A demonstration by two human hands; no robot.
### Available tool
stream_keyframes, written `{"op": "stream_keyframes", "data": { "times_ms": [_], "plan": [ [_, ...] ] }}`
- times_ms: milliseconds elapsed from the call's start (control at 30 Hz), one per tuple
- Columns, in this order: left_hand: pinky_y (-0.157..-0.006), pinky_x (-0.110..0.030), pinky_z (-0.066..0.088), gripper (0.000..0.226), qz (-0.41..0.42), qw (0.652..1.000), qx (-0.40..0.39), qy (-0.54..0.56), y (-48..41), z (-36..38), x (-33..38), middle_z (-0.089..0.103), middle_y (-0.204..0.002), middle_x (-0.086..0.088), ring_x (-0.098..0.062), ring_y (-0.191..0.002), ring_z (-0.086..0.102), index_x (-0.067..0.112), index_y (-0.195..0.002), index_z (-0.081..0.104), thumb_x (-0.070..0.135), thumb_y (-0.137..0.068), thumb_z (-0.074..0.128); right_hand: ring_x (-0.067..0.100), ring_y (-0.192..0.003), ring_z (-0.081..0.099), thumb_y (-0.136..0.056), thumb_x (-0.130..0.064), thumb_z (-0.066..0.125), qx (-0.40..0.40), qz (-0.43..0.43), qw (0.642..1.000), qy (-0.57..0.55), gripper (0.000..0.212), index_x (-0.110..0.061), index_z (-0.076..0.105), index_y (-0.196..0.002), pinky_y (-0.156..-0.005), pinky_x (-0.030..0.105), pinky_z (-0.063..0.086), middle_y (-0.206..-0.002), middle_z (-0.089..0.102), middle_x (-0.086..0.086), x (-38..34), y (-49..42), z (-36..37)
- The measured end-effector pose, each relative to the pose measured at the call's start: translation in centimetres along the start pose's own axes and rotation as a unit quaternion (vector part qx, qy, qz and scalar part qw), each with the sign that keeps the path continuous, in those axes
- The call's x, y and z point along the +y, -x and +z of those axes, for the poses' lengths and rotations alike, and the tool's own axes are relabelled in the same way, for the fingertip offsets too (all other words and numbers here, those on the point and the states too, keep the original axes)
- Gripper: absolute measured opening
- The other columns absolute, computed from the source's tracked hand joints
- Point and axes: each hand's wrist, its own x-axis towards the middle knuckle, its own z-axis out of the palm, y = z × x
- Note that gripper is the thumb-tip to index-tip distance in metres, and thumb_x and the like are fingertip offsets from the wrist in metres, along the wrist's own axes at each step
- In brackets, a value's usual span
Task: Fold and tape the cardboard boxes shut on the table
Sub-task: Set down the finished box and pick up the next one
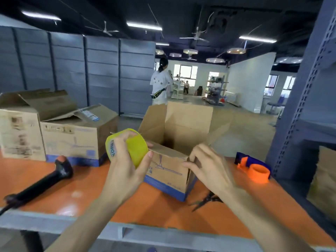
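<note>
1. Nearest, a table (87,191) with an orange top and grey front edge is recorded; both forearms are extended over it.
2. A dark scissors-like tool (205,200) is noted lying on the top, partly hidden by the right forearm.
3. The left hand (125,166) is clamped round a yellow tape roll (135,149), held raised against the open box's near left corner.
4. The right hand (209,167) is curled over the top edge of the open box (167,171) at its near right corner. That box stands mid-table with its far flaps upright.
5. A black scanner (45,180) is laid at left, and an orange-and-blue tape dispenser (254,169) at right.
6. Two further boxes (72,139) are stood side by side at far left, flaps loose.
7. A person in white (161,84) is seen well beyond.
</note>
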Motion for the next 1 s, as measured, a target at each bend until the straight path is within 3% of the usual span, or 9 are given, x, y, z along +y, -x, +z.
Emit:
{"op": "stream_keyframes", "data": {
  "times_ms": [200, 267, 367, 467, 600, 700, 767, 900, 1000],
  "plan": [
    [-0.097, -0.051, 0.049, 0.054, -0.021, 0.999, 0.004, -0.029, 0.3, 0.7, -1.5, 0.068, -0.114, 0.012, -0.024, -0.114, 0.064, 0.053, -0.122, 0.026, 0.028, -0.095, 0.064, 0.017, -0.085, 0.056, -0.092, -0.047, 0.063, -0.016, -0.004, 1.000, -0.005, 0.026, -0.022, 0.054, -0.095, -0.059, 0.035, 0.048, -0.102, 0.049, -0.010, 0.7, -1.3, 2.5],
    [-0.099, -0.046, 0.048, 0.051, -0.035, 0.999, 0.001, -0.027, 0.7, 1.1, -1.6, 0.068, -0.115, 0.008, -0.024, -0.116, 0.063, 0.049, -0.122, 0.028, 0.026, -0.095, 0.065, 0.020, -0.091, 0.058, -0.094, -0.040, 0.063, -0.033, -0.004, 0.999, -0.008, 0.022, -0.022, 0.055, -0.102, -0.063, 0.039, 0.052, -0.109, 0.048, -0.009, 1.0, -1.3, 2.9],
    [-0.094, -0.024, 0.047, 0.047, -0.061, 0.998, -0.001, -0.033, 1.9, 1.8, -1.3, 0.070, -0.115, 0.012, -0.010, -0.115, 0.064, 0.037, -0.121, 0.032, 0.022, -0.093, 0.067, 0.022, -0.103, 0.059, -0.095, -0.030, 0.065, -0.045, 0.006, 0.999, -0.030, 0.027, -0.023, 0.055, -0.119, -0.074, 0.046, 0.056, -0.124, 0.048, -0.011, 1.7, -0.8, 3.1],
    [-0.095, -0.027, 0.049, 0.046, -0.089, 0.996, 0.015, -0.028, 3.1, 2.6, -0.8, 0.070, -0.121, 0.012, -0.007, -0.118, 0.064, 0.031, -0.120, 0.033, 0.019, -0.093, 0.068, 0.023, -0.108, 0.060, -0.096, -0.027, 0.065, -0.052, 0.000, 0.998, -0.041, 0.032, -0.024, 0.056, -0.127, -0.078, 0.046, 0.055, -0.129, 0.050, -0.011, 2.5, -0.5, 2.5],
    [-0.098, -0.045, 0.051, 0.047, -0.101, 0.994, 0.031, -0.026, 3.3, 3.4, 0.9, 0.066, -0.122, 0.023, -0.006, -0.119, 0.064, 0.023, -0.121, 0.032, 0.008, -0.095, 0.068, 0.028, -0.099, 0.063, -0.097, -0.032, 0.063, -0.052, -0.008, 0.998, -0.025, 0.018, -0.025, 0.062, -0.114, -0.074, 0.044, 0.054, -0.113, 0.058, -0.006, 2.4, -1.6, 1.7],
    [-0.095, -0.022, 0.048, 0.046, -0.065, 0.995, 0.055, -0.056, 1.9, 3.3, 2.4, 0.062, -0.121, 0.033, 0.008, -0.115, 0.058, 0.020, -0.122, 0.033, 0.008, -0.094, 0.068, 0.026, -0.094, 0.062, -0.098, -0.035, 0.059, -0.050, -0.017, 0.998, -0.033, 0.013, -0.025, 0.064, -0.104, -0.069, 0.040, 0.050, -0.100, 0.059, -0.006, 1.8, -2.3, 0.9],
    [-0.092, -0.012, 0.044, 0.047, -0.055, 0.995, 0.067, -0.056, 0.4, 3.0, 3.3, 0.066, -0.120, 0.025, 0.012, -0.115, 0.056, 0.021, -0.124, 0.033, 0.012, -0.094, 0.067, 0.024, -0.091, 0.062, -0.100, -0.039, 0.055, -0.059, -0.031, 0.997, -0.042, 0.017, -0.026, 0.065, -0.106, -0.071, 0.040, 0.051, -0.099, 0.060, -0.007, 1.3, -2.4, 0.3],
    [-0.094, -0.024, 0.047, 0.048, -0.046, 0.996, 0.045, -0.066, -2.2, 3.1, 4.0, 0.064, -0.124, 0.023, -0.001, -0.121, 0.059, 0.027, -0.124, 0.030, 0.019, -0.095, 0.067, 0.026, -0.088, 0.063, -0.100, -0.036, 0.052, -0.073, -0.056, 0.995, -0.039, 0.018, -0.021, 0.062, -0.100, -0.071, 0.042, 0.051, -0.091, 0.059, -0.006, 0.6, -2.2, -0.3],
    [-0.097, -0.013, 0.037, 0.047, -0.035, 0.994, 0.023, -0.102, -3.8, 3.7, 3.8, 0.065, -0.126, 0.005, 0.008, -0.125, 0.045, 0.022, -0.123, 0.033, 0.020, -0.093, 0.069, 0.024, -0.091, 0.061, -0.100, -0.038, 0.053, -0.063, -0.049, 0.997, -0.020, 0.021, -0.019, 0.060, -0.098, -0.071, 0.043, 0.053, -0.099, 0.054, -0.007, 0.8, -2.0, -0.6]
  ]
}}
